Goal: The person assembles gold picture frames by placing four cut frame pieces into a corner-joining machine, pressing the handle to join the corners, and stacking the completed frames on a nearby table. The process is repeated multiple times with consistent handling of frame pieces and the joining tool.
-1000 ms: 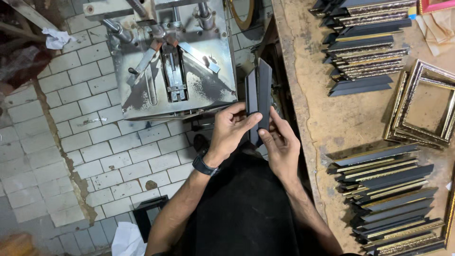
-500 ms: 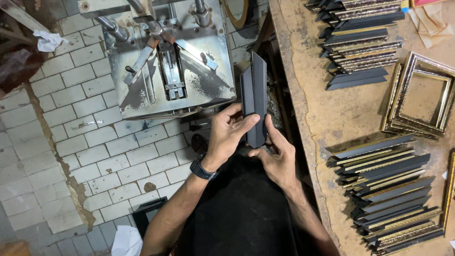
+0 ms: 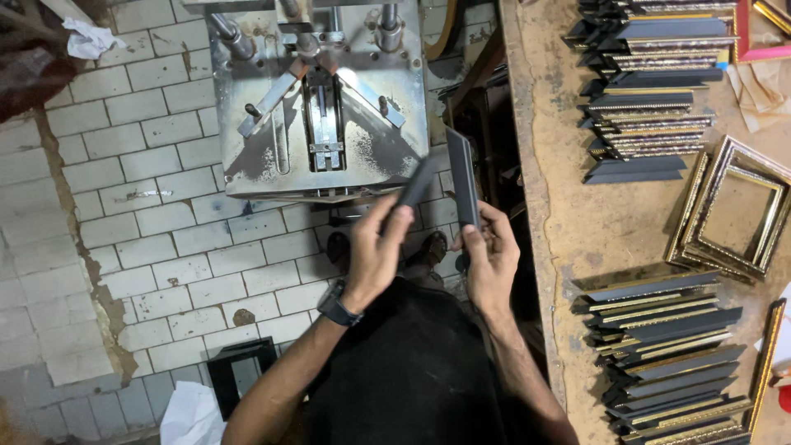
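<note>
Fingers of each hand pinch one dark, slim, mitred moulding strip.

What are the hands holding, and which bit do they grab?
Each hand holds one dark frame strip by its lower end. The left hand holds the tilted strip; the right hand holds the upright strip.

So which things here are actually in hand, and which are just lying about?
In hand:
left hand holds a dark moulding strip
right hand holds a second strip
metal joining machine just ahead

Lying about:
strip stacks and on the bench
finished gilt frames
crumpled paper on the floor
</note>
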